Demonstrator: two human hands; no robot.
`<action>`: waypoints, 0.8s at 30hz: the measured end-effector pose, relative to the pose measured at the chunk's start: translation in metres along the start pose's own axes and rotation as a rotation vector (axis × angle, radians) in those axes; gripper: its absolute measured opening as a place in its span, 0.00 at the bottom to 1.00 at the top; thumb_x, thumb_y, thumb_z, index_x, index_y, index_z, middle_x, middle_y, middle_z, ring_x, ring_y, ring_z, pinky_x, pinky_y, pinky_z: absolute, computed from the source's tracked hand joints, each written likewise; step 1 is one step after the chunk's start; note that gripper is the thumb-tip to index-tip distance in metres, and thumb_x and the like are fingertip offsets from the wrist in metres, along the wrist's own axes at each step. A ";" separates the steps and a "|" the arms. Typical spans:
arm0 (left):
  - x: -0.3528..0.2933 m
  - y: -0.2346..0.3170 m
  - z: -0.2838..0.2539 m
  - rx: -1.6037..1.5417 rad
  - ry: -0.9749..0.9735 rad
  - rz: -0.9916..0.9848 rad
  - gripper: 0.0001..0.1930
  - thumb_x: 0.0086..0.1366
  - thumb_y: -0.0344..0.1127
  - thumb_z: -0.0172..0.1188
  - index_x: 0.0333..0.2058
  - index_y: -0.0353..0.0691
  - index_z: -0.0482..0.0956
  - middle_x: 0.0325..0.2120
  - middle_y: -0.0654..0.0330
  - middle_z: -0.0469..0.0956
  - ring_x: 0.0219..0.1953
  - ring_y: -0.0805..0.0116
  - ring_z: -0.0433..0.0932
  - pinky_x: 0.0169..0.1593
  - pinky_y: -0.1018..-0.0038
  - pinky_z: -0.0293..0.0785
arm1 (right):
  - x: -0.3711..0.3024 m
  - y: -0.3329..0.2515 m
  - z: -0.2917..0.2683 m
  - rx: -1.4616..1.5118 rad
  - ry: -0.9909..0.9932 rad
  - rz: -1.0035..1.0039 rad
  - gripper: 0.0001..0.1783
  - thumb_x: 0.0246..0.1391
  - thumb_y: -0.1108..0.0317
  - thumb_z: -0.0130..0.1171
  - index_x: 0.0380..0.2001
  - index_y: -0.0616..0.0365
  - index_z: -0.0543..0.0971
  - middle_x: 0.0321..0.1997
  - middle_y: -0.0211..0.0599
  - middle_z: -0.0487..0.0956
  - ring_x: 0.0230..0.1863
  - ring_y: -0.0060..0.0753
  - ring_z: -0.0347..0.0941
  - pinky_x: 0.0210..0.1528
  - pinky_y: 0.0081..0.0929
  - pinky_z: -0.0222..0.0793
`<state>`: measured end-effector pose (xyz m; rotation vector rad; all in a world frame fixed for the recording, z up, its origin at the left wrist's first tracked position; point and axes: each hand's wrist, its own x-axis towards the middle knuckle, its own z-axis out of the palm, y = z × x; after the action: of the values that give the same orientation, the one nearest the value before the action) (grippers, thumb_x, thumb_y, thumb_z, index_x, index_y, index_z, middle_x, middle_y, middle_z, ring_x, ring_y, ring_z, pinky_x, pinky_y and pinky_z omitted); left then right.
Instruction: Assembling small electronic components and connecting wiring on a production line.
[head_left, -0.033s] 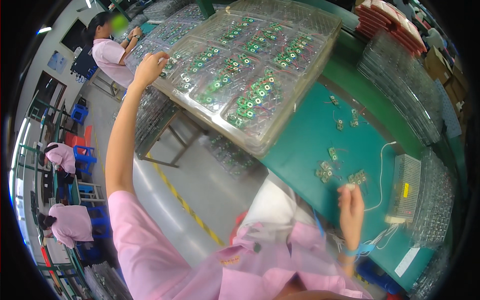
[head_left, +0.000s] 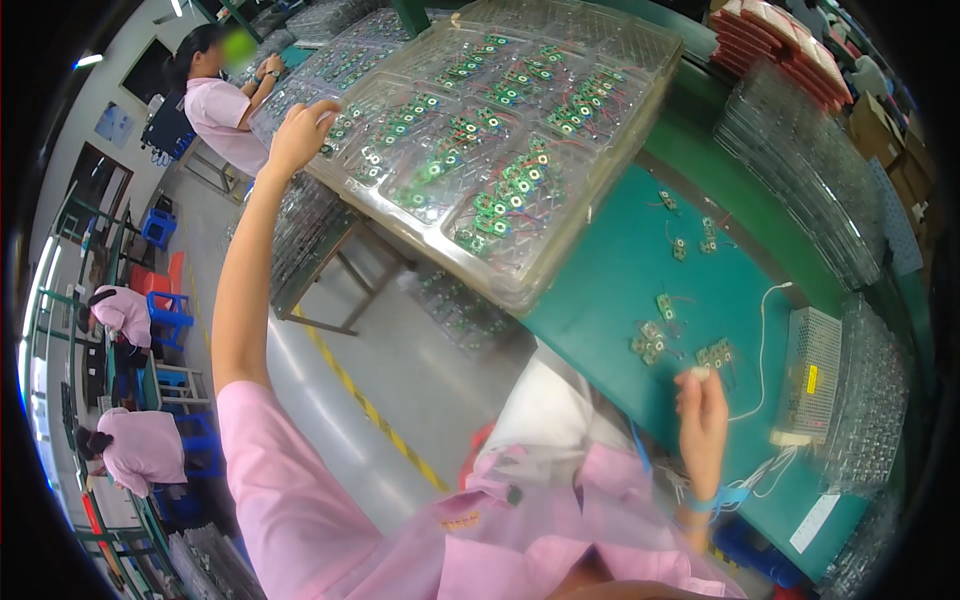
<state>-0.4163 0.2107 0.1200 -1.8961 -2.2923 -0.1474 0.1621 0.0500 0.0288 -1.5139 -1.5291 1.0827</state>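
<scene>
My left hand (head_left: pixel 303 137) reaches far out to the left corner of a clear plastic tray (head_left: pixel 437 240). Its fingers are bent together beside small green circuit boards (head_left: pixel 345 128) with thin wires; what they hold, if anything, is hidden. Rows of similar boards (head_left: pixel 515 190) fill the tray's compartments. My right hand (head_left: pixel 704 415) is over the green work mat (head_left: pixel 600 310), thumb and fingers closed, with a pale spot at the fingertips that I cannot make out. Just beyond those fingertips lies a small cluster of boards (head_left: pixel 716 354), and another cluster (head_left: pixel 648 344) is to its left.
More loose boards (head_left: pixel 708 236) lie farther back on the mat. On the right stand a perforated metal power supply box (head_left: pixel 812 365), a white cable (head_left: pixel 764 350) and stacked clear trays (head_left: pixel 800 175). A co-worker (head_left: pixel 220 110) sits beyond the tray at the left.
</scene>
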 end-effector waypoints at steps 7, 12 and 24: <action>-0.008 -0.009 0.014 0.269 0.159 0.197 0.24 0.57 0.27 0.48 0.52 0.57 0.74 0.45 0.51 0.72 0.47 0.54 0.69 0.51 0.68 0.65 | -0.012 -0.004 0.000 0.006 -0.045 0.000 0.09 0.62 0.66 0.45 0.34 0.58 0.72 0.27 0.27 0.72 0.25 0.20 0.63 0.27 0.17 0.60; -0.004 -0.017 0.021 0.142 0.076 0.217 0.26 0.56 0.24 0.46 0.52 0.56 0.75 0.34 0.51 0.70 0.33 0.55 0.69 0.42 0.63 0.65 | -0.009 0.011 -0.002 -0.047 0.015 -0.029 0.08 0.61 0.68 0.46 0.35 0.59 0.72 0.28 0.29 0.74 0.25 0.23 0.64 0.27 0.21 0.61; -0.130 0.173 -0.055 -0.387 0.251 0.452 0.13 0.67 0.30 0.46 0.47 0.38 0.75 0.46 0.60 0.76 0.45 0.70 0.72 0.50 0.77 0.64 | 0.012 0.034 0.023 -0.659 0.390 -0.460 0.13 0.49 0.67 0.58 0.39 0.56 0.71 0.27 0.32 0.73 0.25 0.32 0.71 0.22 0.27 0.67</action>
<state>-0.2197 0.1078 0.1447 -2.3616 -1.7145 -0.7641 0.1540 0.0585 -0.0120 -1.5360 -1.9023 -0.0015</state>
